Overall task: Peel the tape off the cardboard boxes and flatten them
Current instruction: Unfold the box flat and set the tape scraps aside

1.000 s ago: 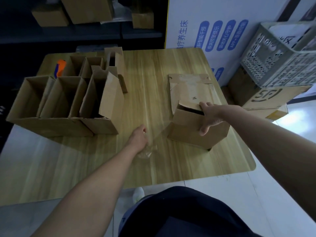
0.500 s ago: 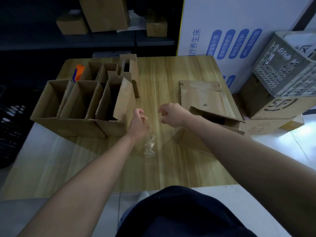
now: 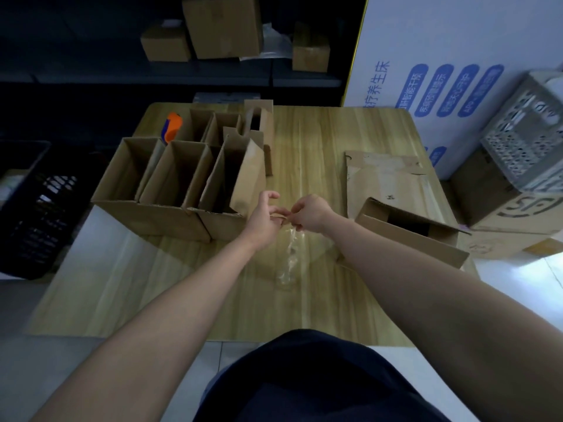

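A crumpled strip of clear tape (image 3: 289, 254) hangs down over the wooden table (image 3: 320, 153). My left hand (image 3: 263, 219) and my right hand (image 3: 310, 213) meet above the table's middle, and both pinch the tape's top end between fingertips. To the right, an open cardboard box (image 3: 411, 236) lies on its side with nobody touching it. Behind it a flattened cardboard box (image 3: 384, 184) lies flat. At the left stand several open upright cardboard boxes (image 3: 182, 184) in a cluster.
An orange and blue object (image 3: 172, 127) sits behind the left boxes. A dark crate (image 3: 30, 208) is on the floor at left. A grey perforated basket (image 3: 524, 141) rests on a printed carton (image 3: 511, 208) at right. Shelves with boxes (image 3: 222, 25) stand beyond the table.
My right hand has left the box at the right and come over to my left hand. Both hands now pinch the tape, which has lifted off the table.
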The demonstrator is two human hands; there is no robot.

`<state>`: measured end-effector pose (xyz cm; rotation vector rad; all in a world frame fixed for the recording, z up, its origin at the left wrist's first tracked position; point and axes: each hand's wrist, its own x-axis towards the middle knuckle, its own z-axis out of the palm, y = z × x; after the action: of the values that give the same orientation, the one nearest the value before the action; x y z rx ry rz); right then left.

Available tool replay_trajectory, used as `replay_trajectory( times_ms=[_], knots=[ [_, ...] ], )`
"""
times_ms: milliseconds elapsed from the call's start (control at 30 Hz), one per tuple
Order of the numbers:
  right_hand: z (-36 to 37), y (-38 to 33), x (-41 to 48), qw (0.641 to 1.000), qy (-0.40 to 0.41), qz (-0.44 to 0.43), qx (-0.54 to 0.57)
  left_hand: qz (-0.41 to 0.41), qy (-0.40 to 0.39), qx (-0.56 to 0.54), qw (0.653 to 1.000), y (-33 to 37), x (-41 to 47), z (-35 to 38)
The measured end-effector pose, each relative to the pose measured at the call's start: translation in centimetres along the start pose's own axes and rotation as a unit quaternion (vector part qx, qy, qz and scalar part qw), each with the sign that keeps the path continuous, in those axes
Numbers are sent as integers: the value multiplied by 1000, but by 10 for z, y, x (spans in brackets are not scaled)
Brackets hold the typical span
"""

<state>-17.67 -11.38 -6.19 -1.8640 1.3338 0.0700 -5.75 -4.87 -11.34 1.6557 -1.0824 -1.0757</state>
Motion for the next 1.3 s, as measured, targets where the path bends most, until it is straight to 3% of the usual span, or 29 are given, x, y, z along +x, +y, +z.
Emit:
replay_trajectory(
  times_ms=[367,633,767,967,1200,1300],
  knots=[
    [4,-6,12,999,47,-3,-10,31,-1,-16,999,13,-5,-12],
    [-2,-8,19,993,101,-3,-63,98,95,75,988,29,-12,-11],
    [-6,16,16,991,111,42,-65,169,180,22,969,52,3,-26],
    [4,19,16,992,123,-11,13,27,53,216,975,51,18,-25],
    [8,30,9,991,116,-30,62,-34,-72,225,971,36,14,-6],
    [7,33,7,996,57,-13,74,-53,-97,210,971,24,10,0]
  ],
)
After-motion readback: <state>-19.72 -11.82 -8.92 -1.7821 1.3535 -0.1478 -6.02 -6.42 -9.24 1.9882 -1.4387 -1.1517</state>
